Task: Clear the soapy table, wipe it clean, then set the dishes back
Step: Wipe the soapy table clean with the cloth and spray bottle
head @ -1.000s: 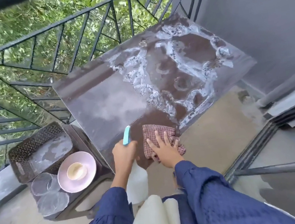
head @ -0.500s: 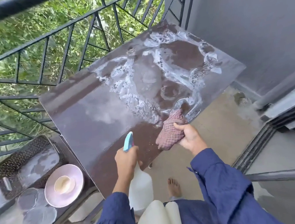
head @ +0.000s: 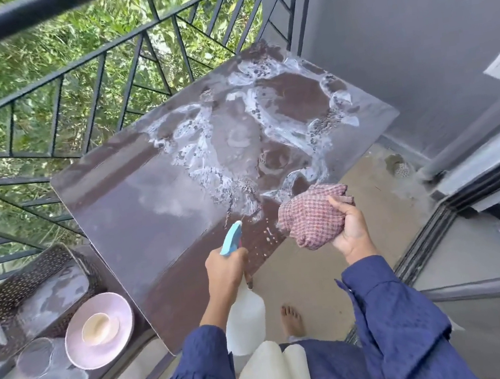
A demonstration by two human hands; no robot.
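Note:
The brown table (head: 137, 209) carries white soap foam (head: 268, 143) across its far right half; its near left part is wet and foam-free. My left hand (head: 224, 271) grips a white spray bottle (head: 246, 322) with a blue nozzle (head: 231, 239), held at the table's near edge. My right hand (head: 349, 227) holds a bunched red checked cloth (head: 308, 216) lifted just off the table's near right edge. No dishes stand on the table.
A low side table (head: 118, 359) at the left holds a pink plate (head: 112, 307) with a cream cup (head: 97, 327), clear glass dishes (head: 51, 377) and a dark woven tray (head: 33, 279). Black railing (head: 134, 77) runs behind. A grey wall (head: 427, 26) stands on the right; my bare foot (head: 291, 319) is on the floor.
My right hand swept the flat cloth rightward along the near edge, bunched it up and lifted it off the table. My left hand kept holding the spray bottle.

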